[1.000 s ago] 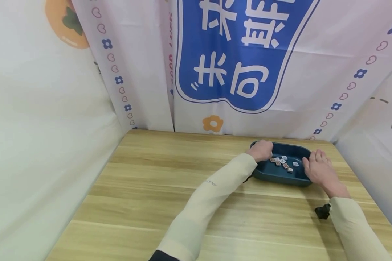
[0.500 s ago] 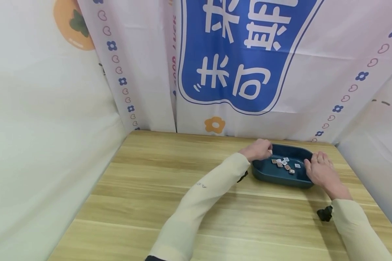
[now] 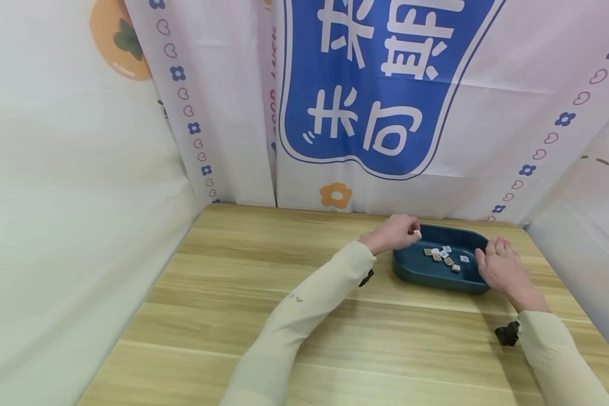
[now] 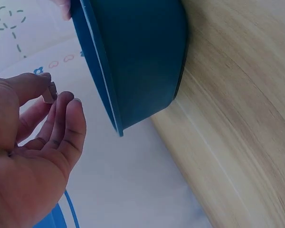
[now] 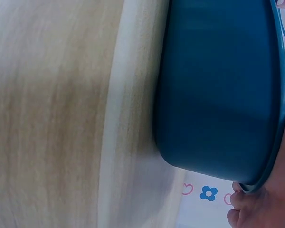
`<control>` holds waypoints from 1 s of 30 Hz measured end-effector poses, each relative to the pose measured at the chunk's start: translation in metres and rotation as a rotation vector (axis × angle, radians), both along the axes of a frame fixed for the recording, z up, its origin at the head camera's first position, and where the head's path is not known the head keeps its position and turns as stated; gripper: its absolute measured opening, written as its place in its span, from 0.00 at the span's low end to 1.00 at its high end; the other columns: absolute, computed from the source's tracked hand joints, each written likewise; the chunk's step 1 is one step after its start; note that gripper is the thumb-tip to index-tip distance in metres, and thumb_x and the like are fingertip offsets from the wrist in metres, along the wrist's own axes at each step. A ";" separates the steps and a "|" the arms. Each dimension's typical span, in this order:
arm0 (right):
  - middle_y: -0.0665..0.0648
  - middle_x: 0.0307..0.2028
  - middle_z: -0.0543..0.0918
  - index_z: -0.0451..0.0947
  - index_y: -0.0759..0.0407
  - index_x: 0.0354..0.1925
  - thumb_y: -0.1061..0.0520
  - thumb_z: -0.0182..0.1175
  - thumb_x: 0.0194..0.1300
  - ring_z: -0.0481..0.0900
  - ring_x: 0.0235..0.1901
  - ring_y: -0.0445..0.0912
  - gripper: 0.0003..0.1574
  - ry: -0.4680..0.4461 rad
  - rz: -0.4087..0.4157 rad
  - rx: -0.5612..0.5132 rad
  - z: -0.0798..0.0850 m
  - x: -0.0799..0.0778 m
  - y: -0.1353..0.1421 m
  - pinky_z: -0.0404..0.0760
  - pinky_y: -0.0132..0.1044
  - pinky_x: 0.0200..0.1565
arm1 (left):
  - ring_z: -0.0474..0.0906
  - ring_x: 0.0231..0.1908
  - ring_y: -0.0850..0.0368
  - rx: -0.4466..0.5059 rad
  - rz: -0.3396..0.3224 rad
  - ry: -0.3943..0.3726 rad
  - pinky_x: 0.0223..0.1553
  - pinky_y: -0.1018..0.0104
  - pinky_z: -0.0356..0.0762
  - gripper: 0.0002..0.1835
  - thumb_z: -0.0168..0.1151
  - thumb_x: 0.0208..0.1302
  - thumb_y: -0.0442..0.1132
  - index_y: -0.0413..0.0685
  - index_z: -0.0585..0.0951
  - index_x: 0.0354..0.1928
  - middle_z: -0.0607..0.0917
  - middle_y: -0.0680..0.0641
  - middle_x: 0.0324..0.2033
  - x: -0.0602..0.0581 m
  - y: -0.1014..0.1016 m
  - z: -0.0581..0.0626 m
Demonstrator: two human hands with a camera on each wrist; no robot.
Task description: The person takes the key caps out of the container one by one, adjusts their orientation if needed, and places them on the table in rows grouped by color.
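Note:
In the head view, my left hand [image 3: 393,232] hovers over the left end of a dark teal tray [image 3: 438,288]. Thumb and index finger pinch a small white cube-like block [image 3: 417,234], also visible as a pale block [image 4: 50,93] in the left wrist view; its other faces are hidden by the fingers. My right hand [image 3: 504,268] holds the tray's right end, its thumb on the inner side and its fingers curled over the rim. Several small white and brown blocks [image 3: 449,261] lie loose on the tray floor.
The tray stands on a wood-grain table [image 3: 264,270] towards its back right corner. A printed cloth [image 3: 233,113] hangs just behind the table, and pale cloth walls [image 3: 81,225] rise on both sides.
My left hand has drawn left and lifted slightly from the tray's left end, bringing the pinched block into sight. The right hand stays on the tray. The head view has shifted slightly.

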State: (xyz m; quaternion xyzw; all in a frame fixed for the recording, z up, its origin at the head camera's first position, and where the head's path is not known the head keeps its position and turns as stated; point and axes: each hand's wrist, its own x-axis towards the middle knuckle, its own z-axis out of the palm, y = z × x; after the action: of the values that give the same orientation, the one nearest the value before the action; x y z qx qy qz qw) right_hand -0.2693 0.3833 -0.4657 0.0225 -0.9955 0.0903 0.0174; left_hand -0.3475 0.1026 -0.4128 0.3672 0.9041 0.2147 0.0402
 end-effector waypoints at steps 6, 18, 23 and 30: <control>0.89 0.67 0.45 0.44 0.88 0.67 0.42 0.24 0.79 0.43 0.69 0.77 0.47 -0.005 0.004 -0.004 -0.001 -0.001 0.000 0.45 0.68 0.69 | 0.76 0.37 0.66 0.040 0.000 -0.007 0.39 0.78 0.73 0.11 0.55 0.72 0.44 0.49 0.80 0.49 0.82 0.55 0.40 0.004 -0.013 0.003; 0.89 0.67 0.44 0.43 0.88 0.67 0.42 0.23 0.79 0.41 0.69 0.78 0.48 -0.014 0.011 -0.002 0.000 -0.001 0.000 0.42 0.68 0.69 | 0.77 0.39 0.66 0.068 0.007 0.004 0.42 0.79 0.74 0.12 0.56 0.72 0.44 0.48 0.81 0.50 0.83 0.54 0.41 0.017 -0.038 0.002; 0.89 0.67 0.44 0.43 0.89 0.67 0.41 0.22 0.79 0.41 0.69 0.77 0.49 -0.006 0.015 -0.002 -0.001 -0.001 0.003 0.42 0.68 0.69 | 0.78 0.38 0.67 0.067 -0.001 0.005 0.41 0.78 0.74 0.10 0.57 0.71 0.44 0.49 0.82 0.48 0.84 0.55 0.40 0.025 -0.050 0.000; 0.89 0.66 0.45 0.44 0.89 0.66 0.40 0.23 0.78 0.42 0.68 0.78 0.49 0.005 0.022 0.009 -0.003 -0.001 0.003 0.43 0.69 0.68 | 0.79 0.38 0.67 0.091 -0.023 0.019 0.41 0.80 0.75 0.09 0.59 0.70 0.42 0.47 0.82 0.46 0.86 0.52 0.41 0.033 -0.063 -0.005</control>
State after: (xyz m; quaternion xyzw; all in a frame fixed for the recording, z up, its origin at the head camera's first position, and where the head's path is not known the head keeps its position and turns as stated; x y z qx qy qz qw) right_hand -0.2705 0.3865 -0.4686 0.0339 -0.9955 0.0860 0.0186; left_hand -0.3149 0.0393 -0.4176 0.3813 0.8894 0.2516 0.0173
